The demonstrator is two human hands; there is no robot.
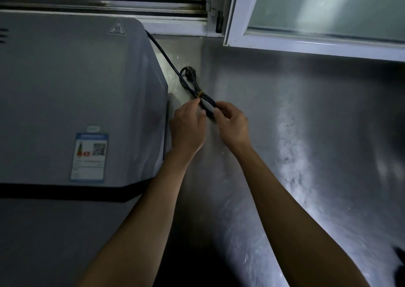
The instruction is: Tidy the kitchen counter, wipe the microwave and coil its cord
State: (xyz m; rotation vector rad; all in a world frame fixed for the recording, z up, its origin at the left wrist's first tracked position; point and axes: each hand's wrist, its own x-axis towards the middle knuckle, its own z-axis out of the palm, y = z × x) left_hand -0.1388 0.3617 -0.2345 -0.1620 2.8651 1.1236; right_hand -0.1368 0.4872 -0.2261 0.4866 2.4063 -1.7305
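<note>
The grey microwave fills the left of the view, seen from above. Its black cord runs from the back corner down to a folded bundle on the steel counter, tied with a yellow band; the plug lies at the far end. My left hand pinches the near end of the bundle just below the band. My right hand grips the same end from the right with curled fingers. The bundle's near tip is hidden between my fingers.
The stainless steel counter stretches to the right with bright reflections. An open white-framed window sash hangs over the counter's back right. A window sill runs behind the microwave. A dark object shows at the lower right edge.
</note>
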